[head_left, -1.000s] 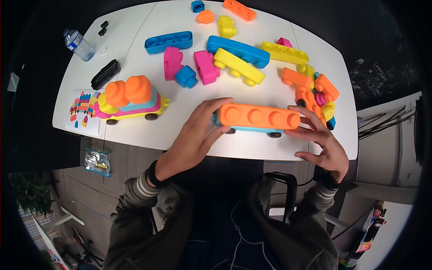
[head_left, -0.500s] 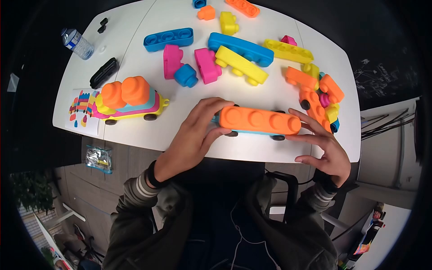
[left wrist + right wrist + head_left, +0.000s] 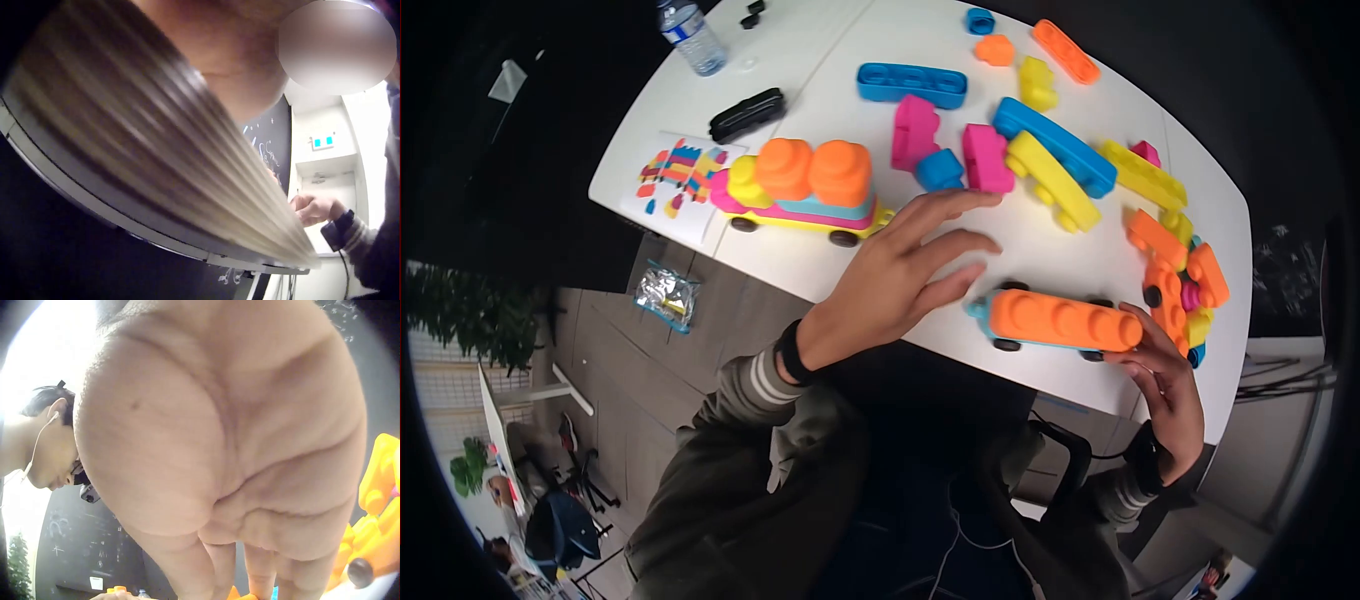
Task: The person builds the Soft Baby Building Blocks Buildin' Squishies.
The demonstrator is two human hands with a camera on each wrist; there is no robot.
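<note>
An orange four-stud block (image 3: 1060, 322) lies on top of a light-blue wheeled base (image 3: 980, 310) near the table's front edge. The right hand (image 3: 1168, 385) holds its right end between thumb and fingers. The left hand (image 3: 890, 275) is off the block, in the air to its left, fingers spread and slightly bent, holding nothing. Left of that hand stands a yellow wheeled base (image 3: 795, 228) carrying pink, light-blue, yellow and orange blocks (image 3: 840, 172). In the right wrist view the right palm (image 3: 219, 437) fills most of the picture and hides the block.
Blue bar (image 3: 1055, 145), yellow bar (image 3: 1052, 180), pink blocks (image 3: 987, 158) and a small blue block (image 3: 940, 170) lie behind the hands. An orange pile (image 3: 1168, 305) is at the right. A picture sheet (image 3: 683, 185), black case (image 3: 747, 115) and bottle (image 3: 692, 40) are at the left.
The left hand has let go of the orange block and moved away from it to the left. The right hand keeps hold of its right end. The head view has shifted and turned.
</note>
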